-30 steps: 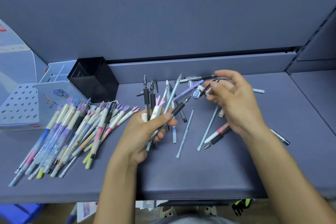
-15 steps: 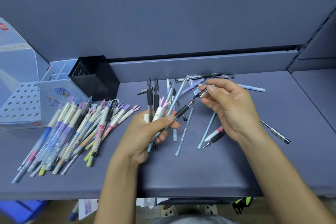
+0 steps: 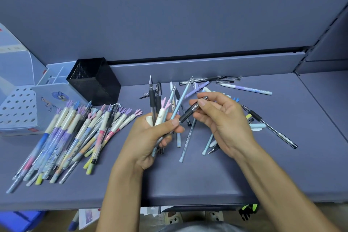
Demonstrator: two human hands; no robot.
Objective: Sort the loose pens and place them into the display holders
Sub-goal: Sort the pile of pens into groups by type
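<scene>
My left hand grips a fanned bunch of pens above the grey shelf, among them black gel pens, a cream pen with a pink top and thin blue ones. My right hand pinches a black-grip gel pen and holds its tip end against my left thumb. Loose mixed pens lie scattered under and behind both hands. A big heap of pastel pens lies to the left. A black mesh holder and a pale blue divided holder stand at the back left.
A white perforated display stand sits at the far left. The shelf's raised back ledge runs behind the pens. The shelf's front edge is close below my wrists, with blue crates and papers on the floor beneath.
My right hand picked a black-grip pen from the scattered pens at the back and brought it left and nearer, up to the bunch in my left hand.
</scene>
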